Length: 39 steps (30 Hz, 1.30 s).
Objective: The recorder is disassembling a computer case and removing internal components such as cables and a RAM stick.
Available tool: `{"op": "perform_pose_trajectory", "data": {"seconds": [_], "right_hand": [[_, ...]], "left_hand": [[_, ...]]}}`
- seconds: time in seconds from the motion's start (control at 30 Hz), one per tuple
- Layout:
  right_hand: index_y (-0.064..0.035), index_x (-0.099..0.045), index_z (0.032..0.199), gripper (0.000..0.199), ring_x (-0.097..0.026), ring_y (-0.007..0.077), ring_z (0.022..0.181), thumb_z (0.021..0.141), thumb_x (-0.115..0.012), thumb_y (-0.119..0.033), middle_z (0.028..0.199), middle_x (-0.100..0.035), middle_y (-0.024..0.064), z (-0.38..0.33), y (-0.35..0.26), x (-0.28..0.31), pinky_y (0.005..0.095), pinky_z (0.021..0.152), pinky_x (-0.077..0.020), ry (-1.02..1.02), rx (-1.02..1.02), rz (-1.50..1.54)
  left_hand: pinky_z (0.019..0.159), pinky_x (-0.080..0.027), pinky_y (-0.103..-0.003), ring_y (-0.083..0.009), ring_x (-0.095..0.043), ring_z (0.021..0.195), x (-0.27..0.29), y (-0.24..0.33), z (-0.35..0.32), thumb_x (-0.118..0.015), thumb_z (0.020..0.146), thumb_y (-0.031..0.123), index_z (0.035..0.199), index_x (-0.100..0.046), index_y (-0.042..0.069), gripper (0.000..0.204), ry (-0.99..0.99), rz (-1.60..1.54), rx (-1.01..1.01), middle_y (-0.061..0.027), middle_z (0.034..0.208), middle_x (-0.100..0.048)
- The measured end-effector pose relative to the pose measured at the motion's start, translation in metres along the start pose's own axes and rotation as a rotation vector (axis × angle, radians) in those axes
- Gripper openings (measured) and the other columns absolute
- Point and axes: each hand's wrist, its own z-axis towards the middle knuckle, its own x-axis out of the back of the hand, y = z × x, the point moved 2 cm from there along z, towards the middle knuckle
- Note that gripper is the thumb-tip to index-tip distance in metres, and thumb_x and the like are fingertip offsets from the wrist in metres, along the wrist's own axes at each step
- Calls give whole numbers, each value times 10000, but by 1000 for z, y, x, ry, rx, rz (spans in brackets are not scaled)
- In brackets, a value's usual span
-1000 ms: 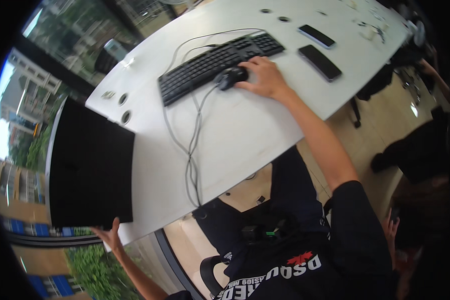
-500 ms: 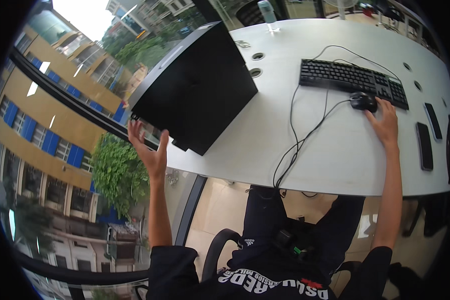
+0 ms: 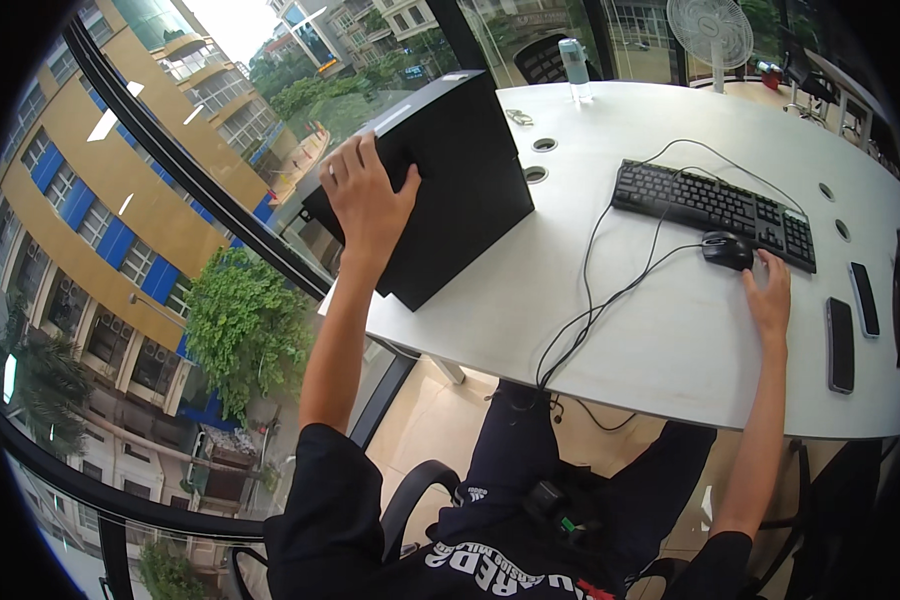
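Observation:
A black computer tower [image 3: 460, 190] stands at the left of the white desk, beside the window. My left hand [image 3: 365, 195] is at its upper near edge, fingers curled over the top and thumb stretched along the side panel. On the right, a black wired mouse [image 3: 727, 250] lies just below the black keyboard [image 3: 715, 203]. Beside the mouse is my right hand [image 3: 768, 295], fingers slightly bent and apart, the fingertips by the mouse's right side with nothing held. Whether the thumb touches the mouse I cannot tell.
Loose cables [image 3: 590, 310] run over the front edge of the desk [image 3: 490, 330]. Two dark phones [image 3: 840, 345] lie at the right. A clear bottle [image 3: 575, 70] stands at the far edge. Round cable holes [image 3: 536, 174] pierce the desktop. Beyond is a white fan [image 3: 710, 35].
My left hand has moved up and right, from beside the tower's lower corner onto its upper edge. My right hand has drawn slightly off the mouse. The whole view has shifted.

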Motion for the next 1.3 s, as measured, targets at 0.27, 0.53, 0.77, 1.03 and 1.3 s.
{"op": "perform_pose_trajectory", "data": {"seconds": [0.27,0.53,0.77,1.03,1.3], "right_hand": [[-14,-636,1265,413,-577,304,1229,872,-686,-131,1270,-636,136,2,-5,3,392,1074,-450,11,-19,16],[-8,-639,1245,393,-572,308,1233,873,-679,-130,1259,-639,132,1,-4,1,392,1079,-444,18,-45,42],[-10,-642,1241,389,-581,308,1213,872,-681,-126,1249,-644,131,0,-7,3,392,1069,-451,23,-46,53],[-13,-661,1217,382,-589,308,1196,860,-699,-144,1225,-659,131,2,3,-3,394,1049,-467,57,-18,77],[-16,-659,1219,387,-584,331,1199,857,-693,-150,1229,-657,138,1,-5,2,412,1046,-467,59,-10,-15]], "left_hand": [[1088,-344,-456,-317,-533,1180,-5,4,0,-721,803,241,1302,-568,35,561,4,74,59,-142,1188,-580],[1239,-231,-498,-335,-488,1359,8,17,1,-729,798,260,1358,-533,-62,675,-167,127,92,-231,1381,-572],[1268,-178,-497,-405,-410,1450,15,26,-2,-698,821,275,1453,-456,-110,778,-188,194,28,-320,1473,-498],[1245,-279,-464,-406,-461,1420,42,29,3,-684,914,223,1429,-498,-98,635,-311,26,-68,-282,1419,-573],[1145,-384,-484,-417,-502,1371,85,77,-20,-713,918,204,1418,-550,6,562,-539,-252,-185,-238,1403,-596]]}}
